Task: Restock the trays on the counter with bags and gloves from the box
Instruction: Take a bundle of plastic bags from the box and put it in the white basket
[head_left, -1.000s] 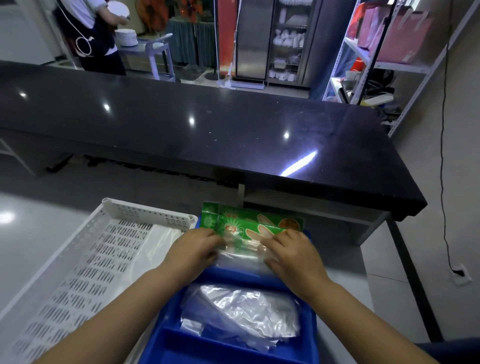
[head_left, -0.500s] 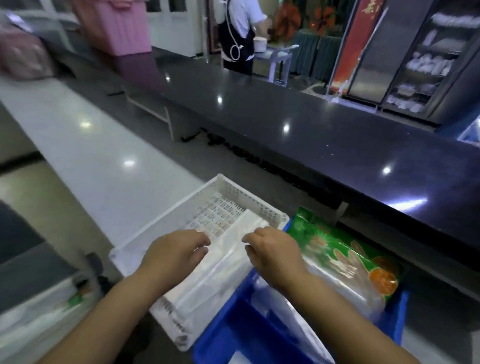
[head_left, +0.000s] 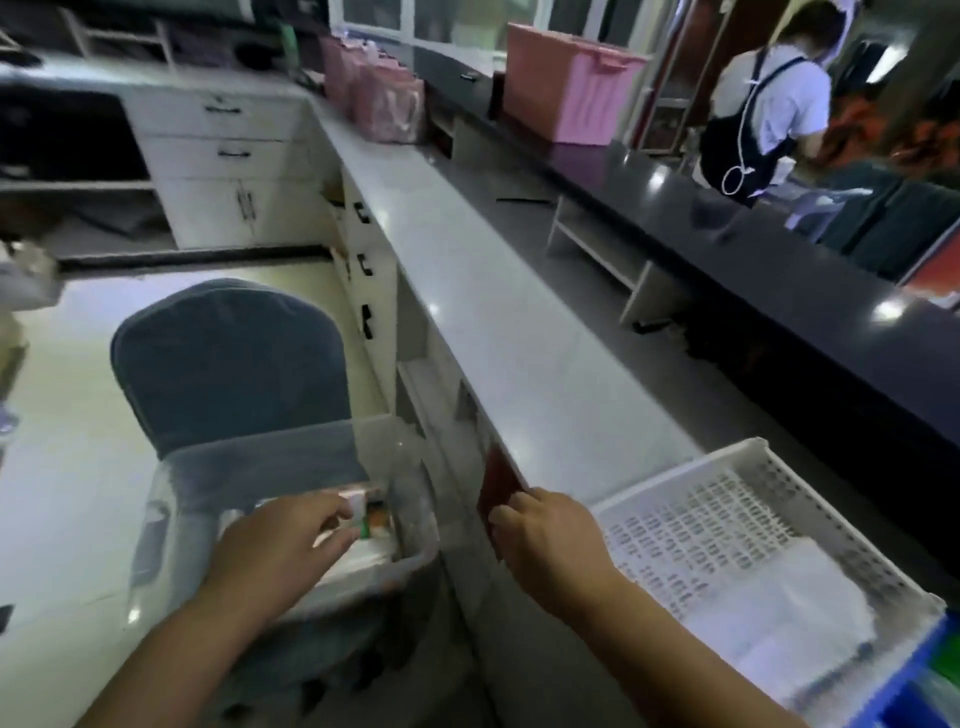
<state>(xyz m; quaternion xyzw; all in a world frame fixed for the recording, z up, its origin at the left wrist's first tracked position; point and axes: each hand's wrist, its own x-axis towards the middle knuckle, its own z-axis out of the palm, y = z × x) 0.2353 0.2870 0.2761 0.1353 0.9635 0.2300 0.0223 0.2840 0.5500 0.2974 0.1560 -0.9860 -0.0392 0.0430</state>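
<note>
A clear plastic box (head_left: 415, 558) stands on a grey-covered chair (head_left: 228, 364) left of the counter, with packets (head_left: 371, 514) of gloves or bags inside. My left hand (head_left: 275, 551) reaches into the box, thumb and fingers at the edge of a packet; blur hides whether it grips. My right hand (head_left: 545, 540) hangs with curled fingers at the front edge of the light counter (head_left: 493, 312), holding nothing. On the counter to the right sits the white slotted tray (head_left: 753, 467) with clear bags (head_left: 789, 608) in its near end. A corner of the blue tray (head_left: 919, 691) shows at the lower right.
Behind the light counter runs a higher black counter (head_left: 779, 249) with a pink bin (head_left: 566, 93) on it. A person in an apron (head_left: 763, 109) stands beyond it. White drawers and cabinets (head_left: 228, 166) line the far left. Pink bags (head_left: 384, 98) stand at the counter's far end.
My view has swung left from the trays to the box on the chair. My left hand moved off the white tray into the box; my right hand moved to the counter edge.
</note>
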